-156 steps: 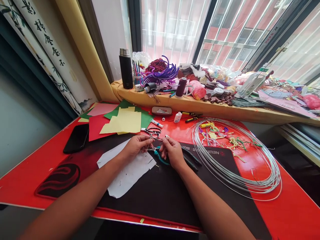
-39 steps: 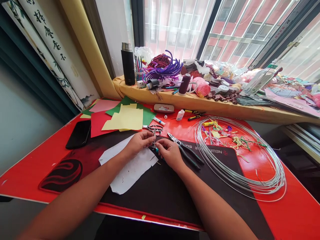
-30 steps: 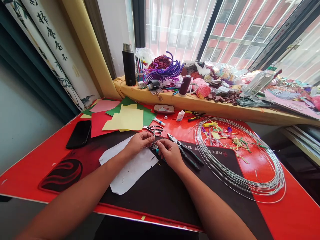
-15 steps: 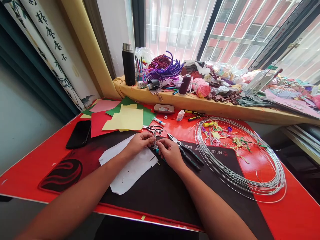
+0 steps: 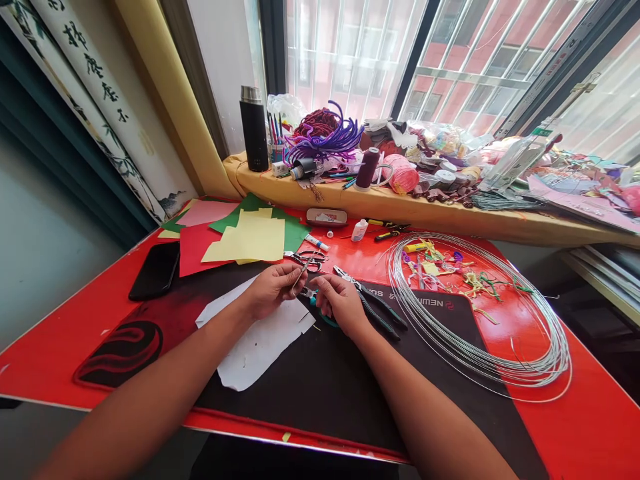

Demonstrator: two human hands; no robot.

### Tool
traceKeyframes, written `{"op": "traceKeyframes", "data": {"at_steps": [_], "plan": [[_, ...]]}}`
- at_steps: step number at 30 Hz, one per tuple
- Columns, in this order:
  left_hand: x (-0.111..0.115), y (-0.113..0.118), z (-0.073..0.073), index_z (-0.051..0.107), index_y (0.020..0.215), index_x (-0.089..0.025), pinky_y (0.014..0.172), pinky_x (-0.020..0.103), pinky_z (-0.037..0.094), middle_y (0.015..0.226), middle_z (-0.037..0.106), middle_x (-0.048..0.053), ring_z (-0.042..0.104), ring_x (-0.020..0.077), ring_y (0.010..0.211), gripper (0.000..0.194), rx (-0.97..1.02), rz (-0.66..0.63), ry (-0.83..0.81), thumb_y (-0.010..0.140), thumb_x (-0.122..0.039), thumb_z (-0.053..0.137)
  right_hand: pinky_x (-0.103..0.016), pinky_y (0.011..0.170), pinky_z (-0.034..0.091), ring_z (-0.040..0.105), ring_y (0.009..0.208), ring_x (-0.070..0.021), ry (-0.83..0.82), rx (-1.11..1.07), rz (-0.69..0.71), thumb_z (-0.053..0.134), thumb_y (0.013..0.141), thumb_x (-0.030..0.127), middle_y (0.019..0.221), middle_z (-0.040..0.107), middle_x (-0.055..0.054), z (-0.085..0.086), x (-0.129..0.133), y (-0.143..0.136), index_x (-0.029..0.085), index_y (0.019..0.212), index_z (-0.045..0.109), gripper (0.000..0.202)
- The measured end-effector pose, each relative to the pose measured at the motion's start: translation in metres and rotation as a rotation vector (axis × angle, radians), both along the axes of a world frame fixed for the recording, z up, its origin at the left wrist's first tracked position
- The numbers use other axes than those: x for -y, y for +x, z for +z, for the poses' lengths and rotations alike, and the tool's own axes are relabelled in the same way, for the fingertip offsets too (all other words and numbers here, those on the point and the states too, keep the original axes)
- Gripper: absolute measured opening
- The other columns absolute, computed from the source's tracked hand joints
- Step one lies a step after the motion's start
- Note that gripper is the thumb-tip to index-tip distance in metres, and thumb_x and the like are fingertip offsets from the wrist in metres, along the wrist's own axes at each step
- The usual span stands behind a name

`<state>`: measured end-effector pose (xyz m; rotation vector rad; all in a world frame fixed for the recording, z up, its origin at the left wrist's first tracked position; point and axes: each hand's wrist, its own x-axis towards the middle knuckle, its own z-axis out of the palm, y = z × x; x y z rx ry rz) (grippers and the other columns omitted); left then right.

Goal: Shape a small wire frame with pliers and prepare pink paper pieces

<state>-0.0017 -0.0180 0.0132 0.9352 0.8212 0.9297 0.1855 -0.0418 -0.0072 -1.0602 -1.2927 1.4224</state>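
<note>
My left hand [image 5: 274, 291] is closed in a pinch round a thin piece of bent wire [image 5: 302, 276], whose end sticks up past the fingertips. Just to its right is my right hand [image 5: 341, 305], its thumb and fingers curled together; whatever they hold, if anything, is hidden. Beneath the right fingers shows part of a teal-handled tool [image 5: 313, 301], mostly covered. Under my left wrist lies a crumpled white sheet of paper [image 5: 255, 357]. Dark-handled pliers [image 5: 379, 313] rest right of my right hand, and scissors [image 5: 313, 260] lie behind both hands.
A large coil of silvery wire [image 5: 545, 347] covers the right side of the black mat [image 5: 310, 407]. Coloured paper [image 5: 255, 239] and a black phone [image 5: 155, 270] lie left. A glue bottle [image 5: 359, 231] stands behind. Yarn and a black flask [image 5: 254, 133] crowd the sill.
My hands have drawn slightly apart. The left hand has turned, tilting the wire piece away from the right fingers, and more of the teal-handled tool shows.
</note>
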Motion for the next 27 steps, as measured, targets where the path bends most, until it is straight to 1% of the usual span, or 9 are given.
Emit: {"op": "traceKeyframes", "data": {"at_steps": [3,6,10,13,16,18,20,23,27], "plan": [[0.006,0.005,0.002,0.071,0.076,-0.014,0.041,0.020,0.021,0.066,0.058,0.003,0.039,0.0062,0.048,0.035,0.041,-0.158,-0.091,0.073,-0.044,0.087,-0.019,0.037,0.033,0.050,0.040,-0.0092,-0.025,-0.065,0.004,0.068,0.086,0.060,0.059,0.062,0.003,0.000,-0.002,0.001,0.018,0.097,0.069,0.044],[0.012,0.010,-0.001,0.071,0.077,-0.014,0.039,0.020,0.023,0.068,0.062,0.004,0.040,0.0058,0.046,0.032,0.055,-0.273,-0.151,0.076,-0.043,0.085,-0.020,0.037,0.035,0.049,0.040,-0.0090,-0.050,-0.130,0.011,0.069,0.085,0.060,0.059,0.061,0.003,0.000,-0.001,0.000,0.018,0.094,0.069,0.042],[0.014,0.015,-0.009,0.072,0.079,-0.013,0.040,0.020,0.028,0.075,0.067,0.007,0.045,0.0062,0.047,0.032,0.055,-0.323,-0.140,0.080,-0.043,0.082,-0.020,0.038,0.034,0.052,0.042,-0.0096,-0.083,-0.195,0.010,0.075,0.082,0.057,0.057,0.058,0.003,0.002,0.000,-0.001,0.017,0.091,0.072,0.040],[0.013,0.014,-0.011,0.073,0.081,-0.013,0.043,0.020,0.036,0.083,0.069,0.010,0.053,0.0084,0.053,0.035,-0.007,-0.311,-0.080,0.081,-0.046,0.081,-0.019,0.038,0.029,0.049,0.042,-0.0091,-0.095,-0.188,-0.022,0.078,0.080,0.053,0.052,0.053,0.005,0.003,0.000,-0.001,0.017,0.088,0.072,0.037],[0.009,0.012,-0.009,0.075,0.094,-0.016,0.049,0.023,0.046,0.088,0.070,0.008,0.063,0.0142,0.064,0.039,-0.128,-0.215,-0.015,0.078,-0.050,0.083,-0.020,0.038,0.026,0.040,0.040,-0.0075,-0.082,-0.165,-0.103,0.080,0.078,0.052,0.047,0.048,0.008,0.002,-0.002,0.000,0.017,0.084,0.071,0.036],[0.007,0.011,-0.008,0.074,0.100,-0.017,0.052,0.026,0.049,0.086,0.070,0.007,0.066,0.0172,0.067,0.044,-0.195,-0.163,0.061,0.076,-0.052,0.084,-0.021,0.038,0.026,0.036,0.039,-0.0073,-0.053,-0.138,-0.150,0.079,0.077,0.053,0.048,0.050,0.007,0.001,-0.003,0.000,0.018,0.082,0.070,0.037],[0.007,0.011,-0.007,0.074,0.100,-0.017,0.051,0.026,0.049,0.079,0.070,0.006,0.064,0.0172,0.063,0.045,-0.250,-0.160,0.147,0.075,-0.053,0.084,-0.022,0.039,0.026,0.037,0.039,-0.0078,-0.015,-0.089,-0.174,0.078,0.078,0.053,0.051,0.054,0.006,0.000,-0.003,0.000,0.018,0.081,0.069,0.037],[0.008,0.013,-0.009,0.075,0.092,-0.016,0.049,0.025,0.044,0.068,0.067,0.003,0.058,0.0145,0.056,0.039,-0.327,-0.150,0.232,0.075,-0.051,0.083,-0.023,0.040,0.029,0.039,0.040,-0.0083,0.046,-0.011,-0.174,0.076,0.080,0.052,0.051,0.054,0.005,0.001,-0.001,-0.002,0.018,0.080,0.069,0.035],[0.008,0.013,-0.009,0.076,0.088,-0.016,0.050,0.024,0.043,0.069,0.068,0.002,0.057,0.0132,0.056,0.035,-0.375,-0.090,0.238,0.076,-0.049,0.083,-0.023,0.042,0.032,0.042,0.041,-0.0092,0.082,-0.002,-0.138,0.072,0.084,0.053,0.051,0.053,0.005,0.002,0.001,-0.003,0.017,0.084,0.071,0.035]]}}
